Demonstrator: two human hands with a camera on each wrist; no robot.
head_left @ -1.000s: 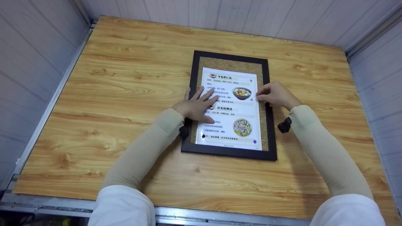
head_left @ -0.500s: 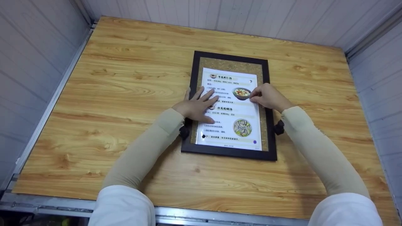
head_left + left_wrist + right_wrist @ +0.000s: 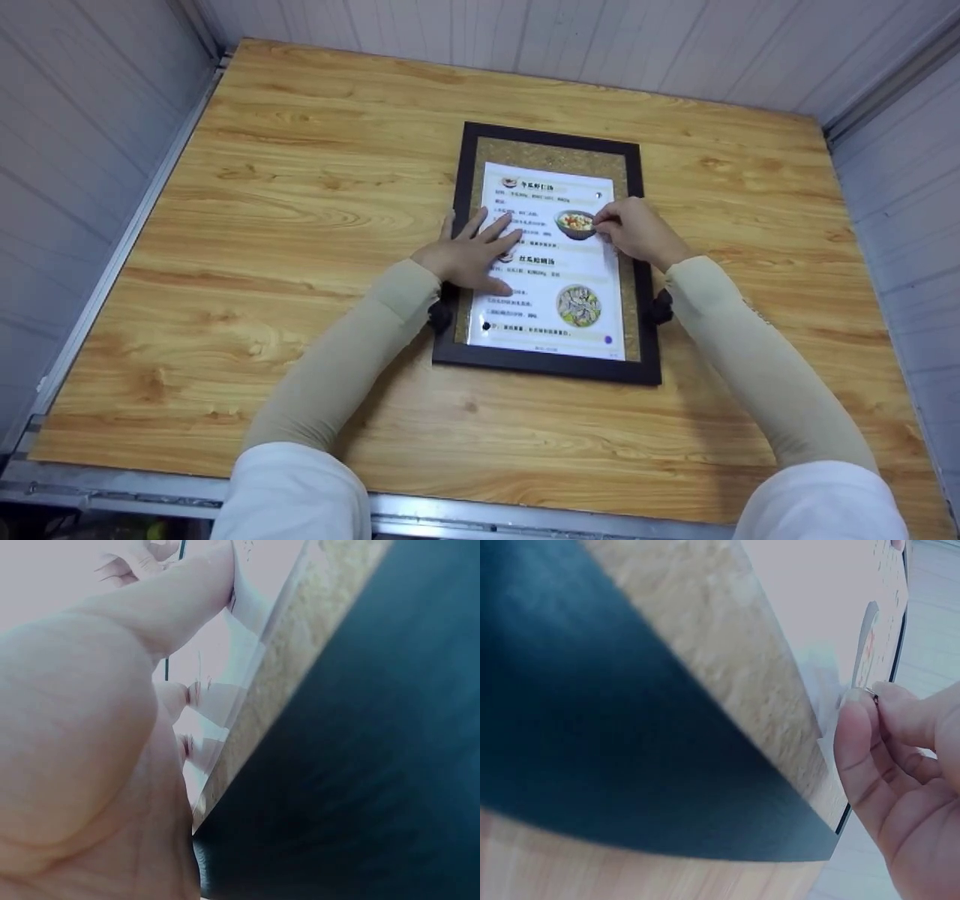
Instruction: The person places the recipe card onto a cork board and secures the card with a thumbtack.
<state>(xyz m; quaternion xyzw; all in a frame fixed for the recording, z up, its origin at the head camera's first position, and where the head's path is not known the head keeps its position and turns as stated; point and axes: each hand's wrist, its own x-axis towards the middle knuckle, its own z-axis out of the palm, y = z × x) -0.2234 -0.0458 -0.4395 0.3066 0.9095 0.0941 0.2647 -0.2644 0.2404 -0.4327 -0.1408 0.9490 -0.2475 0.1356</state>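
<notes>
A printed recipe sheet [image 3: 547,300] in a clear sleeve lies on a cork board [image 3: 555,154] with a black frame [image 3: 555,371]. My left hand [image 3: 472,259] rests on the sheet's left side with fingers spread. With thumb and forefinger, my right hand [image 3: 637,229] pinches a small metal pin [image 3: 873,696] at the sheet's right side, beside the printed soup bowl [image 3: 575,223]. The fingertips mostly hide that pin. Round dots, like tack heads, show on the sheet: a black one [image 3: 486,326], a purple one [image 3: 608,340] and a pale one [image 3: 598,195].
The framed board lies on a wood-grain table [image 3: 315,187], right of its middle. Pale panel walls [image 3: 562,37] enclose the table at the back and both sides. A metal rail [image 3: 450,514] runs along the front edge.
My right hand has moved left from the sheet's right edge to the soup bowl picture, covering a small mark that showed there before. My left hand has stayed in place.
</notes>
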